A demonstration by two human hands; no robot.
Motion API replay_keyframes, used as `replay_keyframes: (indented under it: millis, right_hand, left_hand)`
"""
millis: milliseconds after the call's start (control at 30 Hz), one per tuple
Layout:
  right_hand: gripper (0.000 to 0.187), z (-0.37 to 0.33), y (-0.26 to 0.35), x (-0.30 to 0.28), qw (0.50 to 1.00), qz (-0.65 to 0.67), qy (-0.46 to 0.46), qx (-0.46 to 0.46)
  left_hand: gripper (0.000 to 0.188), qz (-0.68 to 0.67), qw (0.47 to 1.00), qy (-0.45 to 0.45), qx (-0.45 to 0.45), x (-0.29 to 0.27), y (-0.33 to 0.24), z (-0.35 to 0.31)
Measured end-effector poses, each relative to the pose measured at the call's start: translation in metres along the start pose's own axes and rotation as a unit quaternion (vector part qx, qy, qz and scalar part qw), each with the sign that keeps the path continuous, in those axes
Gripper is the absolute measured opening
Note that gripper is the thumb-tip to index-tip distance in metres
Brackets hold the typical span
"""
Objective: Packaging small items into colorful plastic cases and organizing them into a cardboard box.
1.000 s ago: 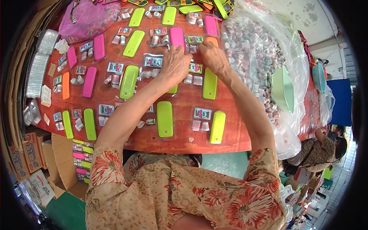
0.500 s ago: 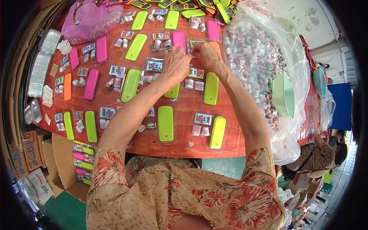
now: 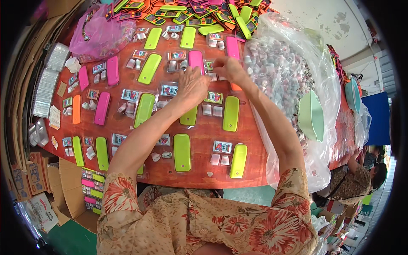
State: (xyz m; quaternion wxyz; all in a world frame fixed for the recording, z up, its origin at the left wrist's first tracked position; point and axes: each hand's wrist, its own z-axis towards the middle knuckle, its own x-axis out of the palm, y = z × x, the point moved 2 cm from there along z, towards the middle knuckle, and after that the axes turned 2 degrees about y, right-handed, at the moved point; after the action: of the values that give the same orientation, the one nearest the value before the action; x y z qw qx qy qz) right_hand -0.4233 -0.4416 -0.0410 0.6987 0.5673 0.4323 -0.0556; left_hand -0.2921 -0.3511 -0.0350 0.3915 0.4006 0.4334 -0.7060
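Note:
My left hand point(image 3: 194, 87) reaches over the middle of the table, palm down with curled fingers, just in front of a pink toy phone point(image 3: 196, 60) in a clear blister tray. Whatever is under its fingertips is hidden. To its right, my right hand point(image 3: 229, 70) is closed, fingers bent together, above a tray with an orange toy phone point(image 3: 236, 87) that shows only in part. Small whitish cups point(image 3: 212, 77) sit by the right fingertips. A green toy phone point(image 3: 188, 115) lies partly under my left wrist. Near my right forearm another green toy phone point(image 3: 230, 113) rests beside a candy sachet point(image 3: 213, 98).
More blister trays with phones, sachets and small cups cover the table point(image 3: 204, 175). A large clear bag of small cups point(image 3: 276, 70) fills the right side, with a pale green basin point(image 3: 311, 115) on it. Phones point(image 3: 204, 20) are heaped at the far edge. Stacked clear trays point(image 3: 44, 87) stand left.
The view has tilted, so the table sits lower and more of the far phone pile shows. Both hands stay over about the same trays; the right fingers are a little farther from the left.

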Motion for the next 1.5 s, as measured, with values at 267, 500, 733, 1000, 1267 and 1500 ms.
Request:
replay_keyframes:
  millis: [267,500,733,1000,1267,1500]
  right_hand:
    - [0.022,0.069,-0.035,-0.034,0.958,-0.178,-0.223,-0.011]
    - [0.014,0.081,-0.039,-0.04,0.969,-0.181,-0.165,0.007]
    - [0.016,0.069,-0.039,-0.027,0.939,-0.255,-0.224,-0.049]
    - [0.021,0.075,-0.007,-0.04,0.95,-0.297,-0.095,0.028]
    - [0.01,0.078,-0.013,-0.02,0.931,-0.306,-0.121,-0.155]
    - [0.011,0.074,-0.01,-0.011,0.873,-0.45,-0.071,-0.172]
  left_hand:
    - [0.008,-0.061,0.998,-0.015,-0.01,-0.004,0.013,0.018]
    - [0.011,-0.058,0.997,-0.022,-0.053,-0.024,0.041,0.03]
    - [0.013,-0.044,0.997,-0.035,-0.056,-0.024,0.047,0.028]
    - [0.012,-0.071,0.993,-0.006,-0.098,-0.03,0.057,0.02]
    - [0.014,-0.084,0.992,-0.028,-0.088,-0.036,0.063,0.018]
    - [0.014,-0.081,0.991,-0.029,-0.102,-0.037,0.069,0.015]
